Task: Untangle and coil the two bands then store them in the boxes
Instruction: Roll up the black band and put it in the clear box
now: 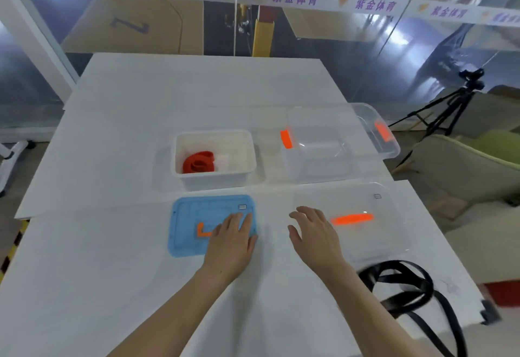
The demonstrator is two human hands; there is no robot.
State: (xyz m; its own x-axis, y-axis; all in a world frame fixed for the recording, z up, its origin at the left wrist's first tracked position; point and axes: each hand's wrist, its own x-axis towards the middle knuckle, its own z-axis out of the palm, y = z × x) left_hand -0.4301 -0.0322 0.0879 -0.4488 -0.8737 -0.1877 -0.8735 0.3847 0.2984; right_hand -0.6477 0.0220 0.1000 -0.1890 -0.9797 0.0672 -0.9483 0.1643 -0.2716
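Head view: the left hand (232, 237) lies flat, fingers spread, on the flat blue plastic lid (187, 224). The right hand (313, 232) hovers open, holding nothing. A coiled red band (198, 162) sits in the white plastic box (215, 177). The tangled black band (405, 292) lies on the white table (112, 272) beside the clear plastic box (318, 165).

Both bare arms reach forward; the left hand (233, 237) lies flat, palm down, the right hand (315, 234) is spread open
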